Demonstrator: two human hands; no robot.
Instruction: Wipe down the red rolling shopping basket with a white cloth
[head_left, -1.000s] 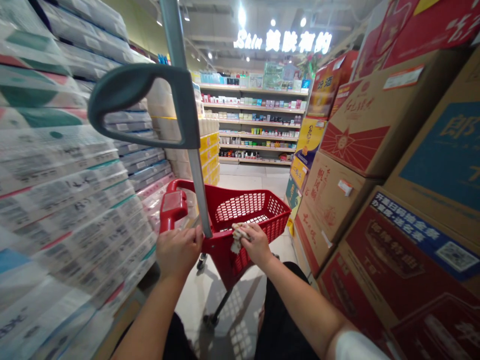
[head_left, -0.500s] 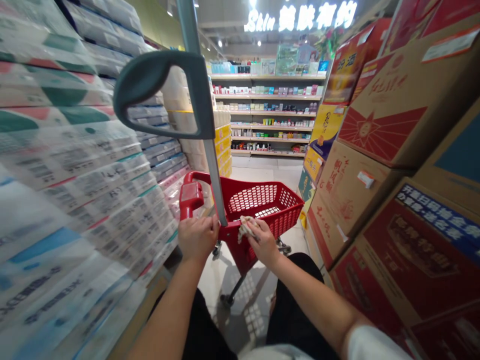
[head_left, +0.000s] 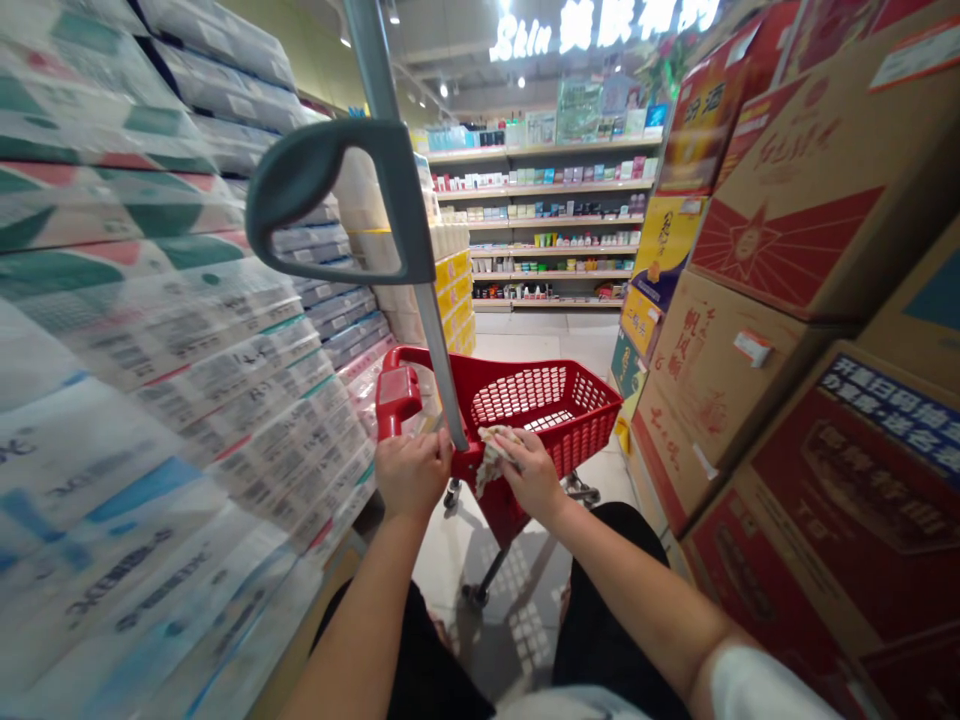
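A red shopping cart (head_left: 551, 440) with a lattice basket stands in front of me, a grey pole (head_left: 448, 370) rising from its near end to a grey loop handle (head_left: 416, 210). My left hand (head_left: 414, 475) is closed round the red cart handle (head_left: 397, 395), just left of the pole's foot. A pale patterned cloth (head_left: 493, 455), crumpled, lies under the fingers of my right hand (head_left: 534, 480). With it that hand presses on the basket's near rim, right of the pole. The palm side of both hands is hidden.
Wrapped paper packs (head_left: 172, 330) are piled high on my left. Cardboard cartons (head_left: 780, 230) form a wall on my right. Beyond the cart, a shelf unit (head_left: 562, 222) with small goods closes the aisle, and yellow packs (head_left: 456, 290) stand before it at left.
The view has shifted slightly, so the cart and both hands appear a little further right. The left hand keeps its hold, and the cloth stays under the right hand at the rim.
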